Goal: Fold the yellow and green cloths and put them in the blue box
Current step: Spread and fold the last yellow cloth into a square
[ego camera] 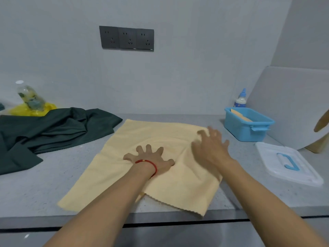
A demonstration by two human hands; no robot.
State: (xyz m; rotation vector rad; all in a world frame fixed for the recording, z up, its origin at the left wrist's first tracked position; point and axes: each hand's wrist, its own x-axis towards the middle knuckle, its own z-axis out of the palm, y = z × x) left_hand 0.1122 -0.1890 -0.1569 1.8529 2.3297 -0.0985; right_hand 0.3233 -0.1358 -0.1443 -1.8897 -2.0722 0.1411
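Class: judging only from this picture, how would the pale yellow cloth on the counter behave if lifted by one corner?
The pale yellow cloth would probably hang limp: it puckers around the left hand pressing it. It is likely light, lying thin on the grey speckled counter. Its near edge drapes over the counter's front.

The yellow cloth (142, 168) lies spread nearly flat, rumpled at its middle, one corner overhanging the near edge. The dark green cloth (53, 129) sits crumpled in a heap left of it. The blue box (247, 129) stands open, right of the yellow cloth.
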